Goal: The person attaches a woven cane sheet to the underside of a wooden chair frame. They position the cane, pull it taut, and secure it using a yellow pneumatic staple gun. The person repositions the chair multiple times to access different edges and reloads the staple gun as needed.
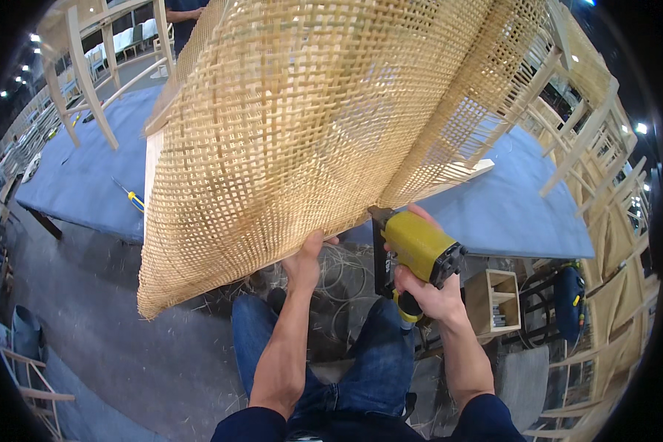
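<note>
A large sheet of woven cane webbing stands tilted in front of me, over a pale wooden frame that shows at its edges. My left hand is closed on the sheet's lower edge, thumb on the near face, the other fingers mostly hidden behind. Wrapped round the grip of a yellow and black staple gun is my right hand. The gun's nose meets the lower edge of the webbing, right of my left hand. Some skin shows past the gun's far side; whose it is, I cannot tell.
Behind the webbing spreads a blue-covered table, with a yellow-handled tool lying on it. Wooden chair frames stand far left, more at right. A small wooden box sits below right. Cane scraps litter the floor. Another person is at the back.
</note>
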The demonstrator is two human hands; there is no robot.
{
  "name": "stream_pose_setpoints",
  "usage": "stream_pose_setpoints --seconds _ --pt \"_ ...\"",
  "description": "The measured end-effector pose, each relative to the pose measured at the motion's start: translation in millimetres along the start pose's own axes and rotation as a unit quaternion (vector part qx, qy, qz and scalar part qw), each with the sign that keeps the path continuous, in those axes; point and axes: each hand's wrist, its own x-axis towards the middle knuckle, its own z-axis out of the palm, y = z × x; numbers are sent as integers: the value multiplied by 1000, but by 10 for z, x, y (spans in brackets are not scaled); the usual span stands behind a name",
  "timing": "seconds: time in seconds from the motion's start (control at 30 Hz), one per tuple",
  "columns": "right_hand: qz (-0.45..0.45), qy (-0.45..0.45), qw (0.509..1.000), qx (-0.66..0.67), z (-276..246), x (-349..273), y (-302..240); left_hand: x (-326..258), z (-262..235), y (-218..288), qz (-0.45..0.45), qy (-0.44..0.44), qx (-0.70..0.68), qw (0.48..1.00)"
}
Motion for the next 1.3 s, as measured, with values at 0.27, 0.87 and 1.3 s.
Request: stream_pose_setpoints --seconds 0.27,0.87,1.3 --pt "12 6 1000 -9 54 62 16 3 -23 -54 26 -3 19 999" --pt "67 44 993 84 181 21 -130 3 18 -20 -22 62 77 995" --pt "16 23 999 22 252 -36 20 -29 30 -21 1 40 96 995"
